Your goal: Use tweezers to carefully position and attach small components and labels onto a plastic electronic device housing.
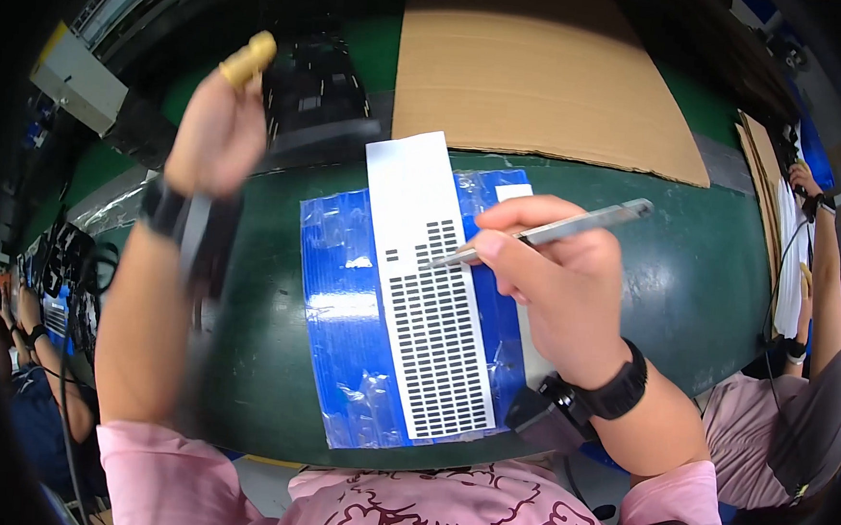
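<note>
My right hand (559, 281) is closed on slim metal tweezers (587, 222), whose tip rests at a white label sheet (414, 180). Rows of small black rectangles cover the sheet's lower part; its upper part is bare white. The sheet lies on a blue corrugated board (335, 315) wrapped in clear tape. My left hand (221, 135), blurred, is raised at the upper left, with a yellow finger cot (248, 59) on an outstretched finger. I see nothing held in it. Just beyond it lies a black panel-like part (316, 88) with small light marks.
A brown cardboard sheet (538, 77) lies across the far side of the green table (670, 278). Cardboard and white sheets (766, 197) stand at the right edge, beside another person's arm (827, 278). A further person (43, 374) works at the left, near black cables.
</note>
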`<action>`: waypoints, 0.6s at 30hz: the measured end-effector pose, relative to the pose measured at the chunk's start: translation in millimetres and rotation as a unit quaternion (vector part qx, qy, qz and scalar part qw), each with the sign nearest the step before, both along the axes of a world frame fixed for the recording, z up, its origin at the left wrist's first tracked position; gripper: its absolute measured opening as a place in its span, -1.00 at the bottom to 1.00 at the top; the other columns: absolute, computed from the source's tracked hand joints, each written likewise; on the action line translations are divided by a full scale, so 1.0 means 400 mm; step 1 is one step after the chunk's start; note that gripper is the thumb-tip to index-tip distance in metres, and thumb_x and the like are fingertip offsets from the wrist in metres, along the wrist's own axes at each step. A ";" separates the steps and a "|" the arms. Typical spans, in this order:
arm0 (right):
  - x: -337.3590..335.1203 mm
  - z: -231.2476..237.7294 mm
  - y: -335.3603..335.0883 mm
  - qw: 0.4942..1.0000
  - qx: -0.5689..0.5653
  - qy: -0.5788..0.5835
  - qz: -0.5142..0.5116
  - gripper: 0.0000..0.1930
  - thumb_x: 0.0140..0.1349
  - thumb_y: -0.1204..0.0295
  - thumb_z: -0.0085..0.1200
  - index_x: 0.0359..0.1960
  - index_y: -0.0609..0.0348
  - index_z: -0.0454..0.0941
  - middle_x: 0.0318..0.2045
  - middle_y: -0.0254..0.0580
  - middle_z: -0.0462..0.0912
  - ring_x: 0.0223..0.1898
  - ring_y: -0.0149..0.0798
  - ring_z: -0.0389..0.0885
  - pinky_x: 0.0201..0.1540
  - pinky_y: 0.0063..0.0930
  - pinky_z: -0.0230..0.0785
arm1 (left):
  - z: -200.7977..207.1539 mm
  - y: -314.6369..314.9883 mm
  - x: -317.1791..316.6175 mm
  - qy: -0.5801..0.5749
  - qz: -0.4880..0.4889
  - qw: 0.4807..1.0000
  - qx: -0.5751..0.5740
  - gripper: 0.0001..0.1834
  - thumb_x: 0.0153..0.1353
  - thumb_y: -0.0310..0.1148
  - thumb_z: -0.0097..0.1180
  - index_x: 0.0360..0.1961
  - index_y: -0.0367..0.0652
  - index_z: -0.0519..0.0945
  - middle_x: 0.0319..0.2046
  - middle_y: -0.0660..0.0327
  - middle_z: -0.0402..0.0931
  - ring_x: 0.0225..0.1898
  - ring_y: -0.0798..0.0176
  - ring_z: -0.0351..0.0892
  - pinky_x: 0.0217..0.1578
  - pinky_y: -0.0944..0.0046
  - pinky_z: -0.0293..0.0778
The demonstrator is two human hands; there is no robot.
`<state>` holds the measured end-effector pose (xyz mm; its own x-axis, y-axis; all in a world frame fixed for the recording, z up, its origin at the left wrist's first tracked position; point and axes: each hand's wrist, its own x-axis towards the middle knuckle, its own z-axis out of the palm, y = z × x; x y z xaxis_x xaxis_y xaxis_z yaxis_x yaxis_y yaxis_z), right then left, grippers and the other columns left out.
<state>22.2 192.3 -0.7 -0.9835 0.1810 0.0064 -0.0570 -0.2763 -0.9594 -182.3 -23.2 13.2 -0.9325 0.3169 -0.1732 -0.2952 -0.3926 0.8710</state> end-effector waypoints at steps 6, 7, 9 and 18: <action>-0.023 -0.025 0.046 0.998 -0.045 0.013 -0.031 -0.87 0.03 0.57 0.06 -0.36 0.32 0.49 -0.52 -0.28 0.54 -0.55 -0.58 0.41 -0.54 -0.76 0.22 | 0.049 0.080 0.063 0.105 0.111 0.985 -0.075 -0.63 0.25 -0.31 -0.23 0.05 -0.24 0.30 0.04 0.11 0.30 0.07 0.28 0.28 0.00 0.29 0.20; -0.021 -0.023 0.053 0.998 -0.046 0.020 -0.039 -0.87 0.03 0.57 0.06 -0.36 0.32 0.49 -0.52 -0.28 0.54 -0.55 -0.58 0.41 -0.54 -0.76 0.22 | 0.060 0.070 0.120 0.095 -0.022 0.995 0.008 -0.58 0.26 -0.28 -0.25 0.05 -0.34 0.26 -0.02 0.01 0.34 0.01 0.23 0.36 -0.03 0.27 0.30; -0.019 -0.019 0.066 0.998 -0.029 -0.009 -0.058 -0.87 0.03 0.56 0.06 -0.35 0.32 0.49 -0.52 -0.27 0.54 -0.56 -0.57 0.42 -0.54 -0.75 0.22 | 0.098 0.127 0.295 -0.017 -0.233 0.951 0.203 -0.59 0.19 -0.26 -0.16 -0.05 -0.39 0.32 -0.25 -0.09 0.44 -0.28 0.14 0.49 -0.15 0.29 0.39; -0.017 -0.018 0.041 0.988 -0.094 -0.014 -0.124 -0.91 0.00 0.60 0.03 -0.41 0.31 0.47 -0.66 -0.28 0.48 -0.68 -0.55 0.34 -0.68 -0.75 0.08 | 0.209 0.176 0.626 -0.335 -0.609 0.508 0.509 0.02 -0.11 0.27 0.05 0.21 -0.17 -0.02 -0.13 0.05 0.35 -0.10 0.20 0.37 -0.07 0.29 0.30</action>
<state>15.3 208.8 -7.8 -0.9080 0.4119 -0.0765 -0.1203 -0.4313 -0.8942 68.2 47.1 96.7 0.2225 0.8309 0.5100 -0.9553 0.2904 -0.0564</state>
